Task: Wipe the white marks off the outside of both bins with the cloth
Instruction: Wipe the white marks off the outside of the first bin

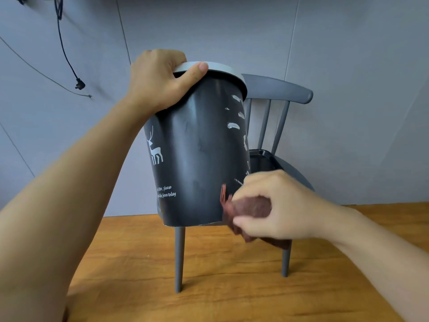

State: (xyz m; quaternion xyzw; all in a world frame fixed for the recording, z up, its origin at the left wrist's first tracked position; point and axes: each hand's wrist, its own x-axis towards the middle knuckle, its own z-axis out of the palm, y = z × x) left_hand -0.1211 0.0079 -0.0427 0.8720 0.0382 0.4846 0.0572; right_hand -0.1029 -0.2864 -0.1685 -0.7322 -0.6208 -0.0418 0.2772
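L hand (160, 80) clamped on the light rim of the black bin (197, 147), thumb over the top edge, holding it tilted & lifted in front of a grey chair (278, 89). R hand (274, 205) closed round a bunched reddish-brown cloth (246, 210), pressed vs the bin's lower right side. White marks (233, 125) run up that right side. 2nd dark bin (267, 156) sits on the chair seat behind. Wood floor (232, 287) below.
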